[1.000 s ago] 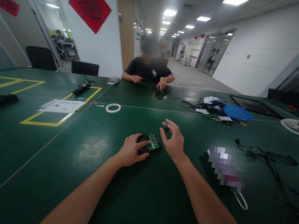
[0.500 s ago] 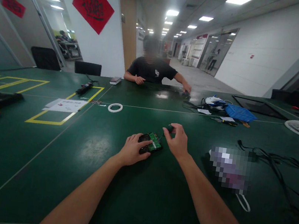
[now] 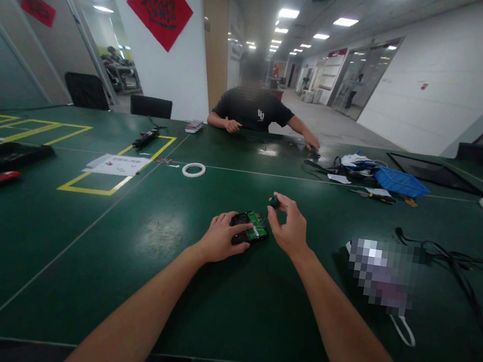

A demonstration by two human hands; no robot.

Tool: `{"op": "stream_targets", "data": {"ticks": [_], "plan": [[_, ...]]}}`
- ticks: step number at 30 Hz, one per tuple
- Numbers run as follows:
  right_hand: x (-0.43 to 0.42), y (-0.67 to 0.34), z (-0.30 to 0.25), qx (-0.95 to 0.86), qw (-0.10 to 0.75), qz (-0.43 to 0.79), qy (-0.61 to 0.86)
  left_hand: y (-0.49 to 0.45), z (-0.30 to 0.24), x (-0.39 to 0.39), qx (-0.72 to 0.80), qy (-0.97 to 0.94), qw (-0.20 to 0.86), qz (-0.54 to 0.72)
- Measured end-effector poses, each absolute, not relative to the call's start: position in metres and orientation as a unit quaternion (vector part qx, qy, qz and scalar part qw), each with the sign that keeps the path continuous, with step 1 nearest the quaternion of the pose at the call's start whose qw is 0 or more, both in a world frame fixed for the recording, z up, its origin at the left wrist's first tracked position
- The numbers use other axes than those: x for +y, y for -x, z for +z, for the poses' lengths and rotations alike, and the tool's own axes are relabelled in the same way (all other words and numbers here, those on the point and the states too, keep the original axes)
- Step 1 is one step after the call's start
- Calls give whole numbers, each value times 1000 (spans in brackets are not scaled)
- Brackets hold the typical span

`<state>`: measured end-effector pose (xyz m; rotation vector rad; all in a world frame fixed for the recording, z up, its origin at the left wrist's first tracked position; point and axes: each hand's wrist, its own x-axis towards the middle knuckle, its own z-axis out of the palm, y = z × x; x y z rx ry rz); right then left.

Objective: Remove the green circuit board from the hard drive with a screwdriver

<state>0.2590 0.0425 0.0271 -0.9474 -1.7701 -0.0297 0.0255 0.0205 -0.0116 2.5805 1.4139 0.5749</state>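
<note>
A small black hard drive with a green circuit board (image 3: 258, 226) lies on the green table in front of me. My left hand (image 3: 226, 236) holds it from the left, fingers across its top and thumb at its near edge. Just right of the drive, my right hand (image 3: 288, 223) pinches the dark green handle of a small screwdriver (image 3: 273, 202) between thumb and fingers. The screwdriver's thin shaft slants down toward the board, and whether its tip touches is too small to make out.
Right of my forearm lies a blurred-out object (image 3: 377, 274) with a white strap, and black cables (image 3: 457, 258) beyond. A white ring (image 3: 193, 169), papers (image 3: 117, 165) and a blue tray (image 3: 400, 182) sit farther off. Across the table sits a person (image 3: 252, 110) in a dark shirt.
The whole view has shifted a little, so the table's things appear farther right. Both hands keep to the hard drive and the screwdriver, with the screwdriver handle now more upright.
</note>
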Motion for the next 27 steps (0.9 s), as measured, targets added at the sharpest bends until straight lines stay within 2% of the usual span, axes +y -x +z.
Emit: {"op": "stream_targets", "data": {"ticks": [5,11,17,22,27], "plan": [[41,-259,30,-739,529,-55,413,-26,-13,21,474,-855,74,197],[43,-261,28,-731,537,-15,420,-24,-11,21,470,-858,76,195],[44,-262,28,-742,515,-34,429,-23,-12,21,474,-856,75,193],[43,-259,29,-722,542,0,429,-23,-10,20,475,-857,75,188],[40,-258,31,-735,524,-33,430,-24,-8,19,476,-855,76,192]]}}
